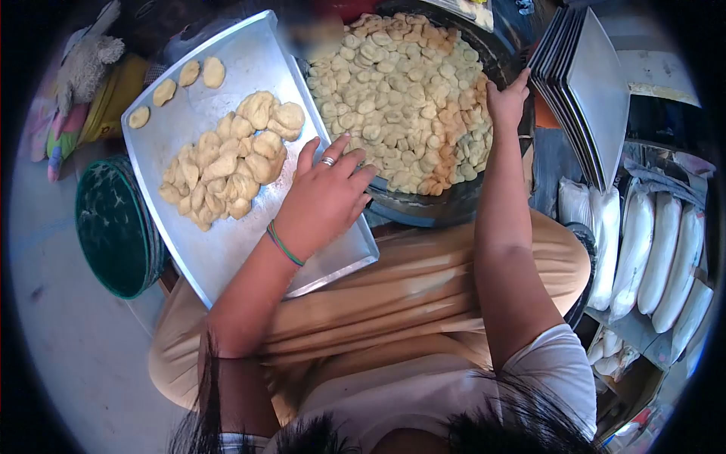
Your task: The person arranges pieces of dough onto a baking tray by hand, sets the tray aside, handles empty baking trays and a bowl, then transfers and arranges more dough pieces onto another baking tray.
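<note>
A metal tray [227, 261] lies tilted across the left knee, with a heap of pale dough pieces [227, 166] and several separate pieces near its far left corner. My left hand [324, 193], with a ring and wrist bands, is over the tray's right edge, fingers spread toward the basin; whether it touches the rim cannot be told. To the right of the tray, a dark round basin [412, 212] is full of flattened dough pieces [393, 98], some in orange-brown light. Beyond the basin's right side, my right hand [508, 102] has thumb and fingers apart, fingertips close to stacked trays.
Several metal trays [597, 91] stand on edge at the right. Below them are long white wrapped packs [634, 257]. Green round lids or sieves [117, 227] lean left of the tray. A stuffed toy [87, 64] and yellow cloth [121, 98] lie at upper left.
</note>
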Motion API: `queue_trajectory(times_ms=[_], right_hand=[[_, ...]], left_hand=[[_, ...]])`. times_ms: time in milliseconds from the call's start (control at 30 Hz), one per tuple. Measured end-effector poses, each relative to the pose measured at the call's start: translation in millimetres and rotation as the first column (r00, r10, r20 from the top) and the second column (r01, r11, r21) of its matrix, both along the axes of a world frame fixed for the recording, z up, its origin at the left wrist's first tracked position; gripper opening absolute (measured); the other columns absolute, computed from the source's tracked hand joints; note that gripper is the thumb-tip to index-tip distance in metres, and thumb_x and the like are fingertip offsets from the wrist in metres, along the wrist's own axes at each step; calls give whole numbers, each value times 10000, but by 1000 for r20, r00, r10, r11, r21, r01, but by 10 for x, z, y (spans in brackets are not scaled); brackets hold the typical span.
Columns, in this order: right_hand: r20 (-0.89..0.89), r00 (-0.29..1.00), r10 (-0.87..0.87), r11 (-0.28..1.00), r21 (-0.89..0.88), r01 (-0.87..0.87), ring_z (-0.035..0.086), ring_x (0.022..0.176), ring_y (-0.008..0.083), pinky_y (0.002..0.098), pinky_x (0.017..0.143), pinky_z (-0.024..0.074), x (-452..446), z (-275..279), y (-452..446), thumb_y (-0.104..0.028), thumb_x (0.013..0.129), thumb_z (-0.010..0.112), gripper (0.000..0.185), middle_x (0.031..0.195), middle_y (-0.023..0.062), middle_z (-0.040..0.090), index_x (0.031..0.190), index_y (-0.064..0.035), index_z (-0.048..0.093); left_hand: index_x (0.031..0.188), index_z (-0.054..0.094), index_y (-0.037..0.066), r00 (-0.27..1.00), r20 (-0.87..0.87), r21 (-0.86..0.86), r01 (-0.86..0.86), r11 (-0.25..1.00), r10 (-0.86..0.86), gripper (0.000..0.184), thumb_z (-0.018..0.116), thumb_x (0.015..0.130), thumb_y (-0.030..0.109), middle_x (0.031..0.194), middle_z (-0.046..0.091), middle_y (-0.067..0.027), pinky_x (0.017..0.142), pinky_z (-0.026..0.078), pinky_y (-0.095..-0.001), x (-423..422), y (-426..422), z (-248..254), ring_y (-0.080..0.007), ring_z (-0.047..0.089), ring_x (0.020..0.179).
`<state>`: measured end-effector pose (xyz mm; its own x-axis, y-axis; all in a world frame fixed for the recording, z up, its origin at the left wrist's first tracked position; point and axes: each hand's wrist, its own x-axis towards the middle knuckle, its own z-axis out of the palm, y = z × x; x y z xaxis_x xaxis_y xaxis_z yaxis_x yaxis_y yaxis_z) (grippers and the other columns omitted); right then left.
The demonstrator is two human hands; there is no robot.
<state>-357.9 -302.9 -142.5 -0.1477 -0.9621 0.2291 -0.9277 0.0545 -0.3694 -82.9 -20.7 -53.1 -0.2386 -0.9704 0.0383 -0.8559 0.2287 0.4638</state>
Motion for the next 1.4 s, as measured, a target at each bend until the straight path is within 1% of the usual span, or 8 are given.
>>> queue_trajectory(times_ms=[200, 300, 800, 900, 1000, 1100, 1200, 1400], right_hand=[[89, 996, -9, 992, -127, 21, 555, 1090, 411, 480, 923, 465, 32, 21, 82, -312, 758, 704, 919, 1278, 236, 464, 1489, -85, 195], [48, 998, -31, 985, -168, 39, 548, 1100, 406, 481, 925, 460, 18, 38, 124, -286, 753, 708, 904, 1271, 231, 473, 1481, -83, 212], [103, 994, -24, 984, -173, 42, 546, 1092, 411, 492, 924, 450, -47, 146, 177, -282, 747, 678, 882, 1273, 237, 482, 1479, -95, 223], [87, 996, -32, 977, -207, 49, 551, 1091, 390, 486, 923, 449, -47, 149, 169, -272, 750, 678, 864, 1266, 227, 490, 1471, -91, 240], [200, 980, -3, 980, -195, 43, 557, 1085, 358, 473, 913, 451, -72, 186, 167, -243, 751, 684, 840, 1271, 209, 491, 1460, -82, 263], [262, 965, 21, 961, -272, 53, 562, 1074, 330, 459, 900, 452, -73, 237, 196, -212, 750, 691, 826, 1250, 187, 502, 1451, -73, 277], [217, 976, 21, 955, -294, 45, 562, 1073, 327, 455, 894, 452, -94, 239, 187, -200, 747, 696, 826, 1225, 176, 509, 1447, -65, 279], [292, 956, 13, 967, -245, 61, 548, 1091, 328, 459, 906, 444, -85, 269, 183, -202, 746, 693, 827, 1204, 178, 513, 1446, -59, 276]], left_hand=[[1185, 607, 117, 1000, 0, 12, 6, 1000, -6, 403, 694, 802, 209, 1291, 544, -92, 1089, 244, -522, 16, -19, -10, -303, 408, 1316], [1187, 606, 115, 1000, 4, 10, 11, 1000, -11, 400, 689, 809, 214, 1290, 542, -94, 1086, 248, -525, 5, -16, -36, -306, 403, 1319], [1199, 600, 112, 1000, -3, 1, 16, 1000, -16, 409, 685, 812, 215, 1282, 547, -98, 1079, 252, -529, -37, 3, 14, -312, 416, 1302], [1202, 599, 113, 1000, 5, 7, 11, 1000, -11, 410, 683, 814, 217, 1287, 545, -98, 1080, 250, -530, -41, 5, 27, -310, 417, 1302], [1205, 599, 113, 1000, 7, 9, 12, 1000, -12, 410, 679, 818, 223, 1291, 543, -97, 1082, 245, -529, -52, 7, 43, -309, 414, 1306], [1205, 601, 112, 1000, 11, 19, 21, 1000, -21, 407, 674, 822, 230, 1293, 541, -97, 1085, 241, -527, -70, 4, 50, -307, 408, 1311], [1204, 602, 112, 999, 21, 26, 31, 999, -32, 402, 670, 827, 233, 1295, 539, -97, 1088, 238, -523, -89, 1, 51, -305, 403, 1315], [1202, 605, 119, 999, 19, 24, 43, 999, -43, 393, 666, 832, 238, 1293, 541, -94, 1089, 239, -520, -141, -7, 122, -300, 400, 1315]])
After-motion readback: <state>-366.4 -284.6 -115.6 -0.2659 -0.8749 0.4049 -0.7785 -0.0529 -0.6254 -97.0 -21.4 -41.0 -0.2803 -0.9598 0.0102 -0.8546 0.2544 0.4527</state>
